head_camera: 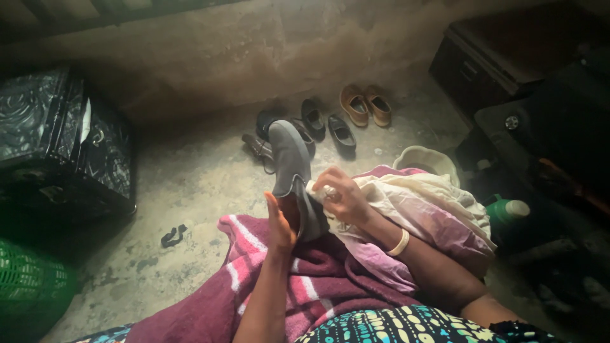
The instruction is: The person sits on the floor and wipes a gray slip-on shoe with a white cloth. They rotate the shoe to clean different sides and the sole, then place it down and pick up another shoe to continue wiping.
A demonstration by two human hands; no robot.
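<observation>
A grey slip-on shoe (291,166) stands toe-up over my lap. My left hand (279,223) is pushed into its opening and holds it from the heel side. My right hand (342,195) presses a small pale cloth (319,190) against the shoe's side near the heel. A pale bangle (400,243) circles my right wrist. A maroon cloth with pink stripes (305,286) covers my lap, and a crumpled pink and cream cloth (426,209) lies over my right knee.
Several shoes lie on the concrete floor by the wall: a tan pair (365,105) and dark ones (327,127). Dark metal trunks (60,146) stand left, a green basket (28,286) lower left, a pale bowl (427,162) and green bottle (508,209) right.
</observation>
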